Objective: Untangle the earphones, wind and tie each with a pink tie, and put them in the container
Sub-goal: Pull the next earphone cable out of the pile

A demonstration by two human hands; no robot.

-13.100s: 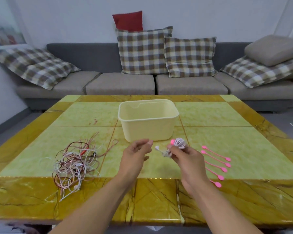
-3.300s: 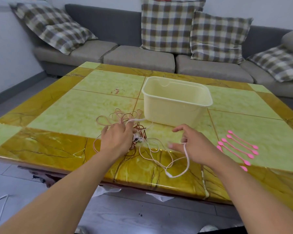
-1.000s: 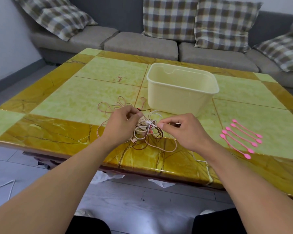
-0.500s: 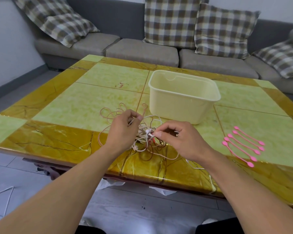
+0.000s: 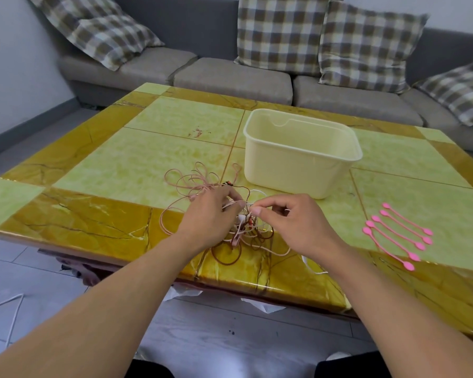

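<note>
Risk first: if I tug hard, the knot in the earphones [image 5: 229, 214] tightens, or loose loops slip off the near table [image 5: 93, 219] edge; judging by how the cords cross. My left hand [image 5: 209, 214] has fingers curled, pinching a pale cord at the tangle's 9 o'clock side. The tangle sits near the front edge, at 7 o'clock from the container [image 5: 298, 162]: pink, white and dark brown wires, loops fanning toward 11. My right hand [image 5: 289, 222] pinches a white strand with thumb and forefinger. Pink ties [image 5: 396, 236] lie at 3 o'clock, untouched.
</note>
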